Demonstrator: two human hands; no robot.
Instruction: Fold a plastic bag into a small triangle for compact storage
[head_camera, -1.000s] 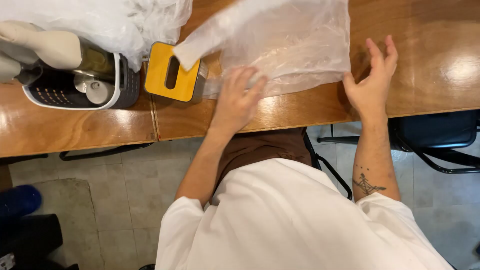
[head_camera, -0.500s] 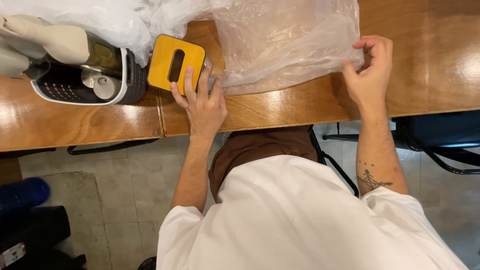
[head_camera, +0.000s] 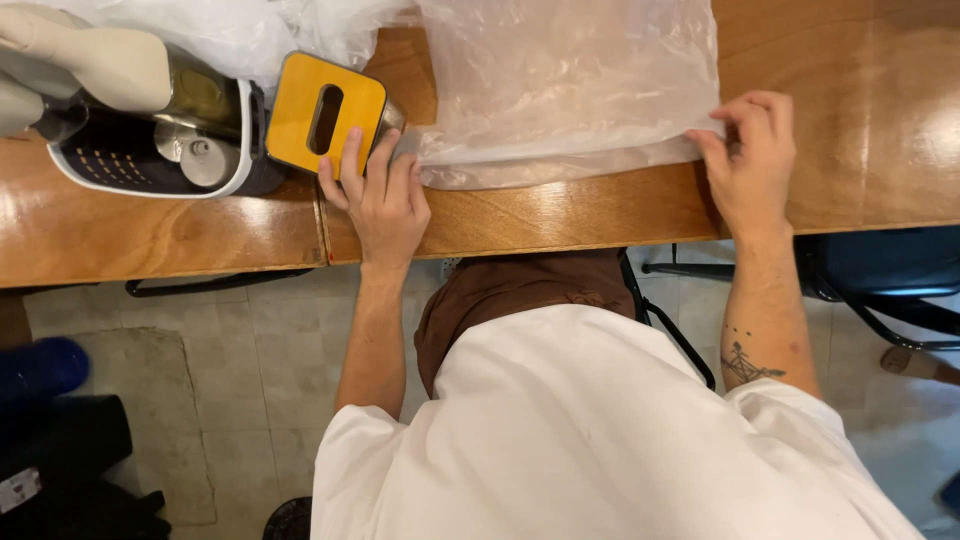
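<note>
Bright, even indoor light is falling from above, throwing white glare patches on the glossy wooden table (head_camera: 900, 130) at the right and far left edges; the clear plastic bag (head_camera: 570, 80) is catching soft sheen, shadows are staying faint, and focus is holding sharp with slight wide-angle bending at the edges

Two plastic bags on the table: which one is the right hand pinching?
The flat clear bag mid-table; right hand pinches its corner. The crumpled one lies far left.

Glossy wooden tables (head_camera: 150, 240), tiled floor (head_camera: 250, 400)
</note>
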